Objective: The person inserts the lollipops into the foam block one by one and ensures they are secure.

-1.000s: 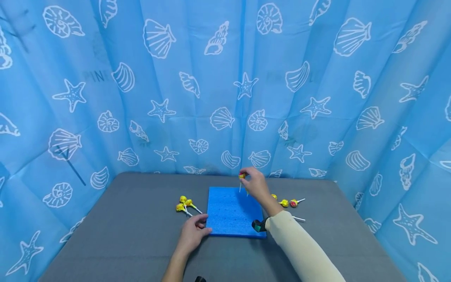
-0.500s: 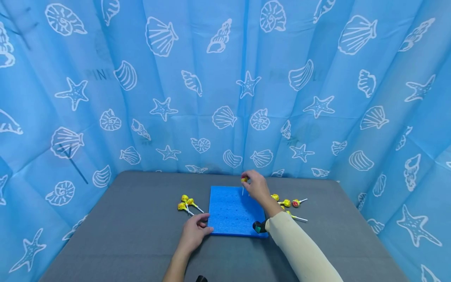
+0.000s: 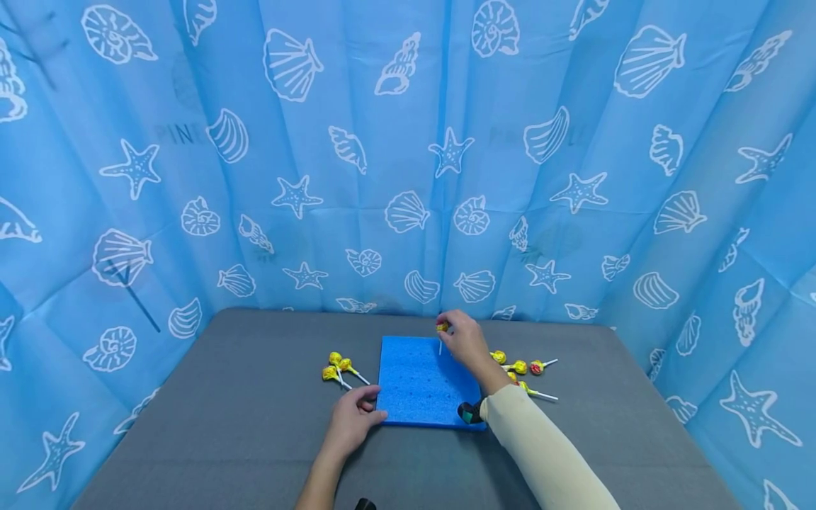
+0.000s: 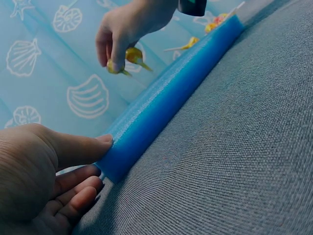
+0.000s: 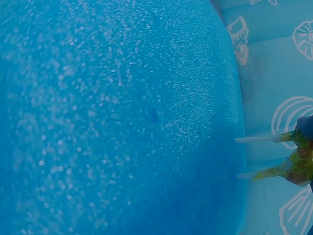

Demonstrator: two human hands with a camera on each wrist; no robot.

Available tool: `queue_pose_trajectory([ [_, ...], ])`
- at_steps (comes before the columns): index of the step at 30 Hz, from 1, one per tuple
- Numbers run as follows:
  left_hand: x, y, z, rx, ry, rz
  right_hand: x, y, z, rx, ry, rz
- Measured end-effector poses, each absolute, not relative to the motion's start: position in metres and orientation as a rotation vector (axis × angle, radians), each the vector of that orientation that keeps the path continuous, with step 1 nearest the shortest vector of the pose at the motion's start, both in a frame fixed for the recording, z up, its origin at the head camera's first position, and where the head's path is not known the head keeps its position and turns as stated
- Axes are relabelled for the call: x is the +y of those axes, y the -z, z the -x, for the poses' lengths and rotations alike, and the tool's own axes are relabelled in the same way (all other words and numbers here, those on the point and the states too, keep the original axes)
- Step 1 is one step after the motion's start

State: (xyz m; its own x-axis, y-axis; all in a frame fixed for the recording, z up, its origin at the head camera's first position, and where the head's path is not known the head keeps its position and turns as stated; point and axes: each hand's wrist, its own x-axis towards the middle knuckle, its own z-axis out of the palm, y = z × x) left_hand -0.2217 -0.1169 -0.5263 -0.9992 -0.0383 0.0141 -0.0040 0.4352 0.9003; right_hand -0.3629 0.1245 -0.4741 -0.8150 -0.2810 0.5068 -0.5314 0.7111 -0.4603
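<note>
My right hand (image 3: 467,341) pinches a yellow-and-red wrapped lollipop (image 3: 442,328) by its head, stick pointing down, over the far part of a square blue foam board (image 3: 421,397). A second lollipop (image 4: 136,56) is close beside the pinched one (image 4: 113,66) in the left wrist view. On the right wrist view, two white sticks end right at the blue foam, and dark fingers cover part of the heads. My left hand (image 3: 349,418) touches the board's near left corner, thumb (image 4: 93,147) laid straight at its top edge and the other fingers loosely bent beside it.
Several yellow lollipops (image 3: 334,371) lie on the grey table (image 3: 255,418) left of the board. More lollipops (image 3: 519,367) lie to its right, partly behind my right forearm. A blue seashell-print curtain (image 3: 357,156) surrounds the table. Small holes dot the foam.
My right hand has come down slightly, bringing the lollipop's stick lower over the board's far part. The head view has shifted a little. My left hand stays at the board's corner.
</note>
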Motion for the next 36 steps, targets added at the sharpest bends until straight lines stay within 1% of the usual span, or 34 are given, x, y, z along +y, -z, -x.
queue_pose_trajectory([
  [12,-0.114,0.528,0.224,-2.635,1.658,-0.039,0.13,0.47,0.359,-2.5,-0.753,-0.652],
  [18,-0.114,0.527,0.224,-2.638,1.665,-0.045,0.133,0.469,0.355,-2.53,-0.736,-0.621],
  [36,-0.115,0.528,0.222,-2.627,1.642,-0.054,0.135,0.471,0.349,-2.587,-0.818,-0.596],
])
